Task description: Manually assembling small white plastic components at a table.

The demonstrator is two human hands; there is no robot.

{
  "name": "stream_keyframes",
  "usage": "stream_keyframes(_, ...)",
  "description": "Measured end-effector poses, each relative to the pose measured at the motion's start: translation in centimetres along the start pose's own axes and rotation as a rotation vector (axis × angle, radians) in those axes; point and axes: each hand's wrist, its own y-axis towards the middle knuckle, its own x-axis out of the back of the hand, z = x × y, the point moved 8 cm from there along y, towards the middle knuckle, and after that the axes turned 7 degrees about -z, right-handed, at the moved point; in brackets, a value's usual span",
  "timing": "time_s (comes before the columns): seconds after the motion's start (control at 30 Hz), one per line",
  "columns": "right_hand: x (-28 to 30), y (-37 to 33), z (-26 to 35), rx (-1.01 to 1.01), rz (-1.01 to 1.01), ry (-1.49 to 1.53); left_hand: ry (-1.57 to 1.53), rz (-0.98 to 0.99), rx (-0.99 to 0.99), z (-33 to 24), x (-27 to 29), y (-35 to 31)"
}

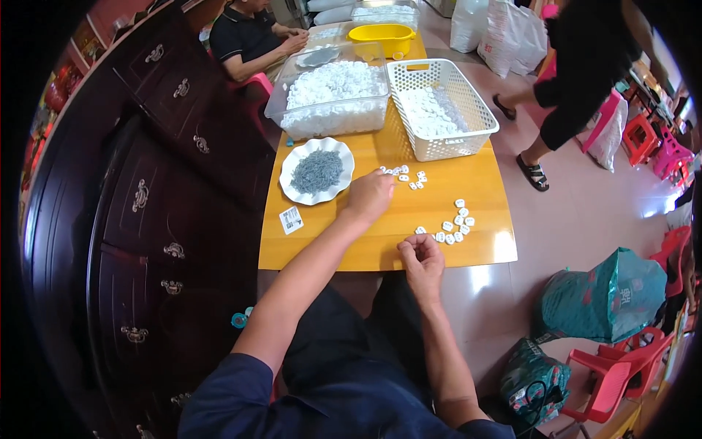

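Observation:
My left hand (371,196) reaches over the table with curled fingers, their tips at a loose group of small white plastic pieces (397,170) with dark spots. Whether it grips one is hidden by the hand. Close to the table's front edge, my right hand (424,265) has thumb and fingers pressed together; what is between them is too small to make out. Just beyond it, more white pieces (459,237) lie in a curved row. A white scalloped plate (287,181) beside my left hand holds a heap of tiny grey parts (316,172).
A clear bin (333,121) full of white pieces and a white perforated basket (457,148) stand farther up the wooden table (351,252). Behind them is a yellow tub (382,33). Dark drawers line the left. One person sits at far left; another stands at right near bags.

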Motion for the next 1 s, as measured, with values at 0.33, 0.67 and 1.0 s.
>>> stream_keyframes(0.33, -0.2, -0.5, 0.0, -0.049, 0.034, -0.031, 0.163, 0.219, 0.028, 0.1, -1.2, -1.8)
stream_keyframes(0.67, -0.4, -0.4, 0.3, -0.021, 0.032, -0.023, -0.104, -0.028, 0.086, -0.2, 1.6, -5.0)
stream_keyframes(1.0, -2.6, 2.8, -0.3, -0.132, 0.151, -0.137, -0.311, -0.07, -0.089, -2.5, 4.1, -8.6)
